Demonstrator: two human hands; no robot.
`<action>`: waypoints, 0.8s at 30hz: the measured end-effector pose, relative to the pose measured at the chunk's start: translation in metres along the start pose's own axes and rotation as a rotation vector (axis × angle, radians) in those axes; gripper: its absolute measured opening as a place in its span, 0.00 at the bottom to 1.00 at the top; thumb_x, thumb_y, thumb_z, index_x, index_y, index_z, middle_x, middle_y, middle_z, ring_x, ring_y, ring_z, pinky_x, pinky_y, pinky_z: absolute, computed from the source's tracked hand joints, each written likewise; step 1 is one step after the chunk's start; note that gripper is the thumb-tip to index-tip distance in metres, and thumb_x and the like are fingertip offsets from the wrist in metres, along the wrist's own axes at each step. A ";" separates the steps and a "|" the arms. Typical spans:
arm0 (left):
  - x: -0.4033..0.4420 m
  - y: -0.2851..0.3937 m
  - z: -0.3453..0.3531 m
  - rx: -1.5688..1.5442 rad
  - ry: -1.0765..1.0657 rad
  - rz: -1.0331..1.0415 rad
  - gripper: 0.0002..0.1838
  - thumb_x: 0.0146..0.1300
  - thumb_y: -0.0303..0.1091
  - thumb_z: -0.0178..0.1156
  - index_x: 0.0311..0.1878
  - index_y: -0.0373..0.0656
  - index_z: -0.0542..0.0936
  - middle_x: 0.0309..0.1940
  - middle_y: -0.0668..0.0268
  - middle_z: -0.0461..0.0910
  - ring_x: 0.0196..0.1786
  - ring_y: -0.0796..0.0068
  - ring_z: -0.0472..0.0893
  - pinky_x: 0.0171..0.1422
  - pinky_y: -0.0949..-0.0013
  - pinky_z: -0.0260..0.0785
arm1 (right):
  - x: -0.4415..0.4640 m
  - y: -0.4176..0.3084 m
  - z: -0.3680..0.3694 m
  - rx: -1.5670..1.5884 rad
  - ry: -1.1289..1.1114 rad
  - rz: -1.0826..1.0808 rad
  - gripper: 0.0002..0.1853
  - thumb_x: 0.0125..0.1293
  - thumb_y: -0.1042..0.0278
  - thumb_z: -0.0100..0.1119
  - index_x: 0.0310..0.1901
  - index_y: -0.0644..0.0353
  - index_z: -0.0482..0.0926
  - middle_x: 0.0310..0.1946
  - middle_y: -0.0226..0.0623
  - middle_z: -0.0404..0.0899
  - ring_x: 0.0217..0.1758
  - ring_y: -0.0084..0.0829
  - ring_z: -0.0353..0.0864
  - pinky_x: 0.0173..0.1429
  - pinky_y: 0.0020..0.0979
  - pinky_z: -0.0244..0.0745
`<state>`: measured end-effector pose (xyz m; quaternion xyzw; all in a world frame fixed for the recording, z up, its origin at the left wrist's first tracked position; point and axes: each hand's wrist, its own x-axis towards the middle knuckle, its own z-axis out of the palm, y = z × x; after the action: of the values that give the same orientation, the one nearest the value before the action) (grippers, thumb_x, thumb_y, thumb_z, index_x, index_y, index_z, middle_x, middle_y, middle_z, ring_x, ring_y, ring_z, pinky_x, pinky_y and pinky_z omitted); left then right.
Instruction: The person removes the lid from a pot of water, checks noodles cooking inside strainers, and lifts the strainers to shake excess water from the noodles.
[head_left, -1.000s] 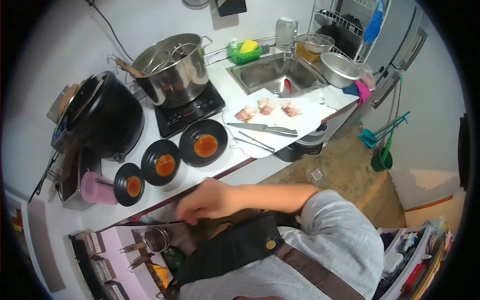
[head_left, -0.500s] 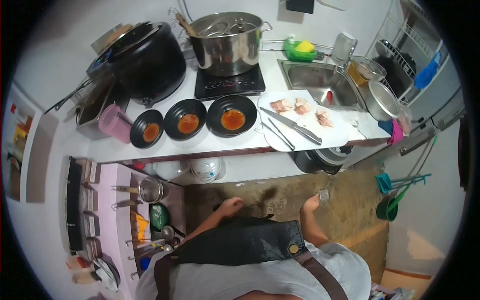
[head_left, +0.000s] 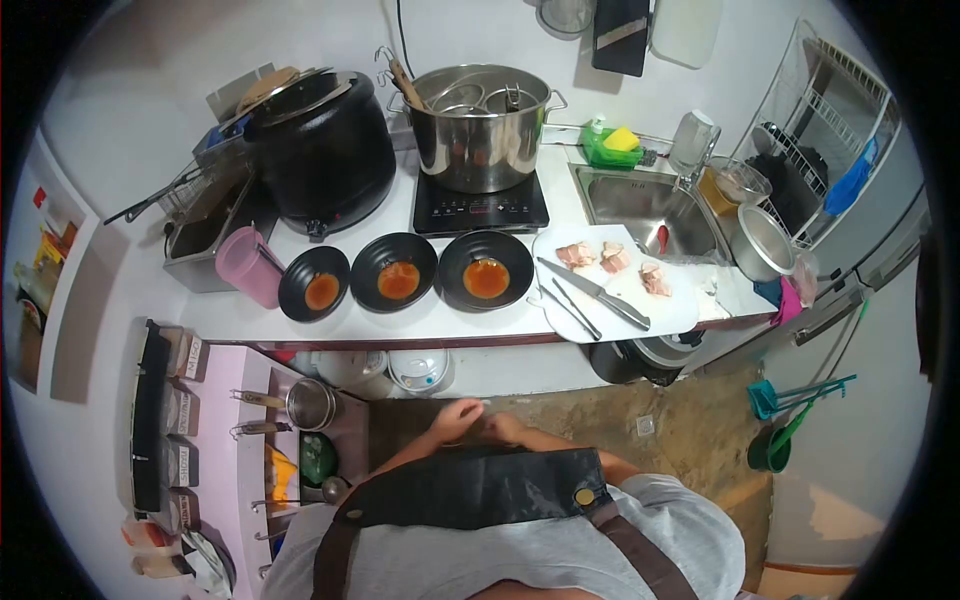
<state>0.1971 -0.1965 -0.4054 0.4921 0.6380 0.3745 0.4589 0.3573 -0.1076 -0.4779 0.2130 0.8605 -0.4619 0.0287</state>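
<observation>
My left hand (head_left: 457, 418) is in front of my apron, below the counter edge, with its fingers curled in and nothing visible in them. Close beside it is my right hand (head_left: 505, 428); its fingers are dim and smeared. Neither hand touches anything on the counter. Above them, three black bowls (head_left: 462, 292) stand in a row, each with a reddish-brown liquid in the bottom. To their right, a white cutting board (head_left: 660, 316) bears several pieces of sliced raw meat (head_left: 655, 279), a knife (head_left: 607, 296) and a pair of tweezers (head_left: 573, 310).
Behind the bowls are a black soup warmer (head_left: 320, 165) and a steel stockpot (head_left: 478, 140) on an induction cooker (head_left: 480, 212). A pink pitcher (head_left: 247, 265) stands at left. The sink (head_left: 650, 205) is at right. Strainers (head_left: 310, 404) hang from the lower left shelf.
My right hand has swung inward from the right to beside my left hand. The view has tilted up, showing more of the back wall. The counter items have stayed put.
</observation>
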 end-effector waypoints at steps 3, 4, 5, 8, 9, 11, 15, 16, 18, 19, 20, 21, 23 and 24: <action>0.033 0.076 -0.012 -0.038 -0.137 0.152 0.19 0.69 0.46 0.53 0.52 0.40 0.78 0.44 0.62 0.82 0.47 0.72 0.79 0.53 0.69 0.70 | 0.038 -0.045 -0.006 0.339 -0.193 -0.333 0.16 0.52 0.58 0.66 0.38 0.59 0.78 0.36 0.43 0.79 0.40 0.43 0.77 0.45 0.44 0.69; 0.040 0.091 -0.010 -0.088 -0.229 0.192 0.19 0.70 0.46 0.52 0.52 0.40 0.78 0.44 0.62 0.82 0.47 0.72 0.79 0.53 0.70 0.69 | 0.038 -0.057 -0.016 0.380 -0.298 -0.298 0.16 0.52 0.58 0.66 0.38 0.59 0.78 0.36 0.44 0.79 0.40 0.43 0.77 0.45 0.44 0.68; 0.046 0.096 -0.006 -0.082 -0.236 0.190 0.19 0.70 0.46 0.52 0.52 0.40 0.78 0.44 0.62 0.82 0.47 0.72 0.79 0.53 0.70 0.69 | 0.035 -0.062 -0.024 0.387 -0.352 -0.275 0.16 0.52 0.58 0.66 0.38 0.59 0.78 0.36 0.44 0.79 0.40 0.43 0.77 0.45 0.44 0.68; 0.058 0.088 0.012 -0.122 -0.667 0.011 0.24 0.73 0.50 0.44 0.52 0.38 0.77 0.44 0.62 0.80 0.50 0.70 0.77 0.57 0.69 0.66 | 0.005 -0.046 -0.041 0.267 -0.412 -0.126 0.15 0.52 0.59 0.65 0.38 0.59 0.78 0.35 0.44 0.79 0.39 0.44 0.77 0.45 0.44 0.68; 0.055 0.066 0.025 -0.005 -0.650 0.058 0.26 0.73 0.52 0.42 0.52 0.38 0.78 0.44 0.61 0.80 0.50 0.69 0.77 0.58 0.67 0.66 | -0.005 -0.034 -0.040 0.194 -0.413 -0.063 0.15 0.52 0.59 0.65 0.38 0.59 0.77 0.35 0.44 0.79 0.39 0.44 0.77 0.45 0.44 0.68; 0.055 0.041 0.041 0.105 -0.629 0.103 0.28 0.73 0.54 0.39 0.51 0.39 0.78 0.43 0.60 0.80 0.50 0.68 0.77 0.59 0.66 0.65 | -0.025 -0.010 -0.037 0.046 -0.438 0.052 0.15 0.53 0.60 0.65 0.37 0.60 0.77 0.35 0.45 0.78 0.39 0.44 0.77 0.46 0.44 0.68; 0.055 0.067 0.027 0.085 -0.590 0.004 0.28 0.72 0.56 0.40 0.48 0.42 0.80 0.45 0.58 0.81 0.49 0.61 0.78 0.56 0.61 0.67 | -0.027 -0.005 -0.037 -0.158 -0.379 0.118 0.14 0.53 0.60 0.64 0.37 0.60 0.77 0.34 0.45 0.78 0.38 0.44 0.77 0.46 0.45 0.68; 0.050 0.087 0.017 0.224 -0.532 0.032 0.24 0.69 0.54 0.45 0.46 0.43 0.80 0.44 0.57 0.81 0.50 0.58 0.78 0.55 0.61 0.67 | -0.018 -0.013 -0.037 -0.188 -0.312 0.091 0.14 0.54 0.61 0.64 0.37 0.60 0.77 0.34 0.45 0.78 0.38 0.44 0.77 0.46 0.45 0.67; 0.036 0.106 0.000 0.356 -0.468 0.052 0.21 0.67 0.53 0.50 0.44 0.44 0.80 0.44 0.55 0.80 0.50 0.56 0.78 0.55 0.62 0.67 | 0.003 -0.037 -0.042 -0.256 -0.086 -0.015 0.13 0.54 0.61 0.64 0.36 0.61 0.77 0.33 0.45 0.78 0.38 0.44 0.77 0.46 0.45 0.67; 0.031 0.113 -0.011 0.427 -0.312 0.217 0.19 0.64 0.50 0.54 0.44 0.44 0.80 0.44 0.56 0.80 0.50 0.54 0.77 0.55 0.59 0.67 | 0.010 -0.057 -0.052 -0.291 0.064 -0.079 0.13 0.54 0.61 0.64 0.36 0.61 0.77 0.33 0.46 0.78 0.38 0.44 0.77 0.46 0.45 0.67; 0.028 0.114 -0.023 0.495 -0.155 0.380 0.17 0.61 0.47 0.57 0.44 0.45 0.80 0.45 0.56 0.80 0.50 0.53 0.77 0.55 0.57 0.67 | 0.012 -0.077 -0.064 -0.327 0.251 -0.152 0.13 0.54 0.61 0.63 0.36 0.61 0.77 0.33 0.46 0.78 0.38 0.44 0.77 0.46 0.45 0.67; 0.027 0.107 -0.036 0.463 0.046 0.458 0.18 0.58 0.45 0.60 0.46 0.44 0.79 0.46 0.56 0.80 0.51 0.52 0.77 0.56 0.56 0.67 | 0.019 -0.095 -0.077 -0.367 0.457 -0.224 0.13 0.54 0.62 0.63 0.36 0.61 0.77 0.32 0.46 0.78 0.37 0.45 0.77 0.46 0.45 0.67; 0.020 0.102 -0.063 0.524 0.471 0.620 0.22 0.53 0.41 0.64 0.50 0.42 0.77 0.49 0.55 0.78 0.54 0.49 0.74 0.59 0.54 0.65 | 0.013 -0.122 -0.105 -0.370 0.808 -0.311 0.15 0.53 0.63 0.63 0.39 0.63 0.75 0.34 0.47 0.77 0.39 0.45 0.76 0.48 0.45 0.65; 0.014 0.105 -0.078 0.550 0.489 0.563 0.24 0.52 0.40 0.64 0.52 0.40 0.76 0.52 0.54 0.77 0.57 0.50 0.72 0.63 0.51 0.60 | 0.008 -0.133 -0.118 -0.358 0.965 -0.335 0.17 0.52 0.64 0.62 0.41 0.64 0.74 0.37 0.47 0.76 0.42 0.45 0.75 0.49 0.44 0.63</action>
<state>0.1506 -0.1606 -0.2877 0.6468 0.6447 0.4064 0.0277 0.3148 -0.0736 -0.3080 0.2523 0.8635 -0.1559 -0.4079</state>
